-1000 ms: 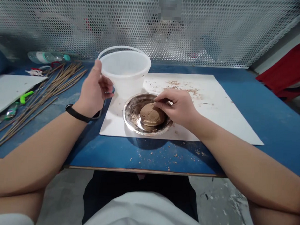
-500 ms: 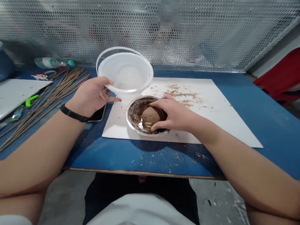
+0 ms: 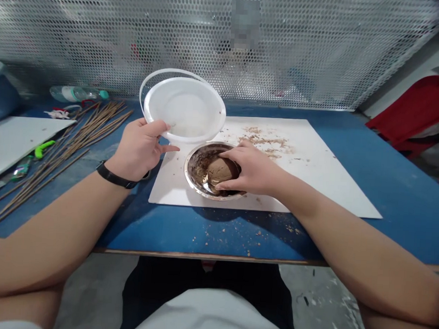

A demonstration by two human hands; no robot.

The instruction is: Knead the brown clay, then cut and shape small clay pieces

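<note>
My left hand (image 3: 142, 146) grips the near left rim of a white plastic bucket (image 3: 185, 109), thumb over the edge and fingers beneath. The bucket is tilted toward me and toward the metal bowl (image 3: 191, 180) just below it; a little clear liquid seems to lie inside. In the bowl rests a brown lump of clay or dough (image 3: 221, 170), cracked on top, with a wet shine beside it. My right hand (image 3: 253, 168) is curled round the lump's right side, thumb at the near side and fingers at the far side. Dark residue coats the bowl's inner wall.
A white board (image 3: 313, 173) with brown crumbs lies under the bowl on the blue table (image 3: 158, 229). Thin brown sticks (image 3: 78, 139), a plastic bottle (image 3: 79, 93) and another white board (image 3: 13, 136) are at left. A perforated metal screen (image 3: 300, 51) stands behind; a red chair (image 3: 414, 115) is at right.
The bucket's mouth has tipped further toward me, and my left wrist has turned and shifted slightly right. My right hand stays on the lump, its thumb shifted slightly left.
</note>
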